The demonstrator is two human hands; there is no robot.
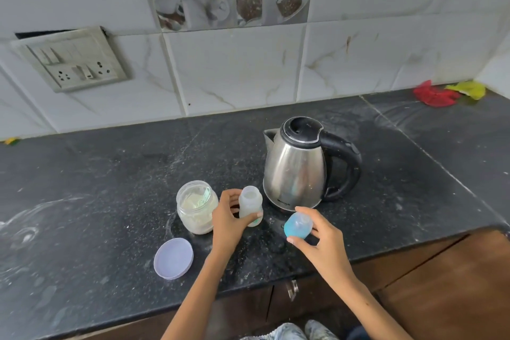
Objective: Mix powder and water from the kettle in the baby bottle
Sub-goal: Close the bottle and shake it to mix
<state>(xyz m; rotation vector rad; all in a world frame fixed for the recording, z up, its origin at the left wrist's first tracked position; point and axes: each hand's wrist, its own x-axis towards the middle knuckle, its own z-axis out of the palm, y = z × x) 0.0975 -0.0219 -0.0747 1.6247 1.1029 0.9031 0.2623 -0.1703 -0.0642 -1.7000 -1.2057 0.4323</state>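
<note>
Right hand (317,240) pinches blue cap (299,226); left hand (229,222) grips open bottle (249,205) beside "MILTON" kettle (296,167).

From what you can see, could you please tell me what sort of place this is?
Most likely a home kitchen: a dark stone counter backed by wall tiles printed with cups and coffee beans, an electric kettle standing on it, and cabinet doors below.

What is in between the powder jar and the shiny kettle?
The baby bottle, held by the left hand, stands between jar and kettle in the head view.
</note>
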